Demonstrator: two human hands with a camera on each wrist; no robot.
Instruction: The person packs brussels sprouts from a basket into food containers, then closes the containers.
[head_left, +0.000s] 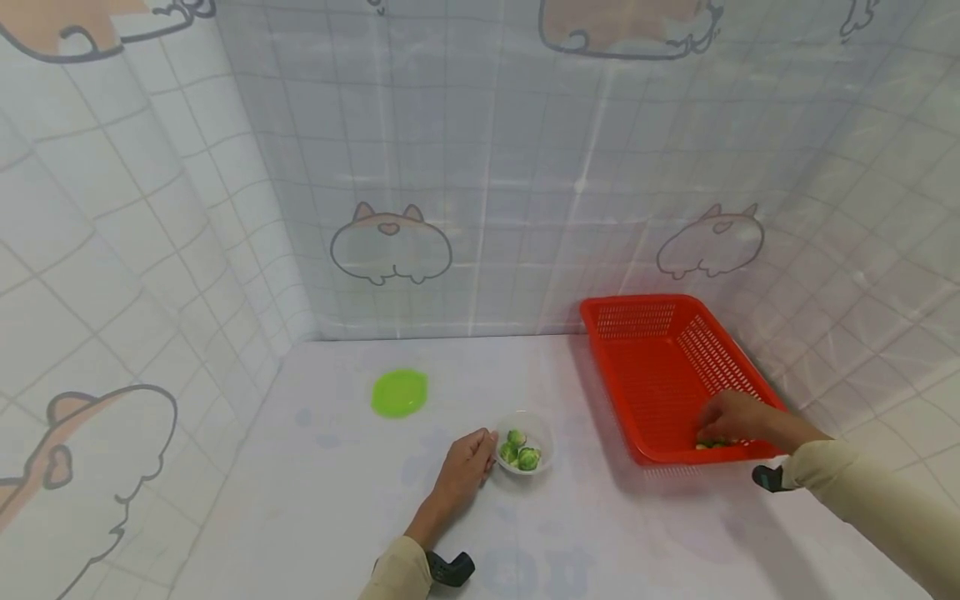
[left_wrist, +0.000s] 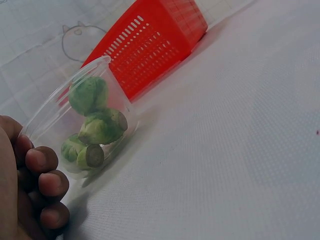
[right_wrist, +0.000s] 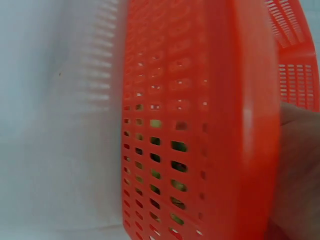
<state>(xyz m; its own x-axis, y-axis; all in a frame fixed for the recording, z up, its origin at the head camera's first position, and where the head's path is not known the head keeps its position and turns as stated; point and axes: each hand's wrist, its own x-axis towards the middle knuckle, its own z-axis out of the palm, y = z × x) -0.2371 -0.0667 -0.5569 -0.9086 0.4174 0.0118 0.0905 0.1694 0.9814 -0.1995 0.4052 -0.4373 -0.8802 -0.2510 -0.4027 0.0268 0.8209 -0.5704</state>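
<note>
The left hand [head_left: 463, 468] pinches the rim of a bowl [head_left: 543, 435] of sprouts [head_left: 528, 459], well in from the bench's [head_left: 322, 492] far edge. In the basket [head_left: 637, 375] at the far right corner, the right hand [head_left: 737, 417] half-covers greens [head_left: 718, 444]; fingertips hidden, I cannot tell its grip.

Shows, around half past seven in the head view, a bright green disc [head_left: 400, 393] lying flat on the pale tabletop [head_left: 337, 508]. Has, toward twelve, grid-patterned sheeting [head_left: 517, 167] with cartoon animals [head_left: 391, 250] at ten and half past two. Bears another at eight.
</note>
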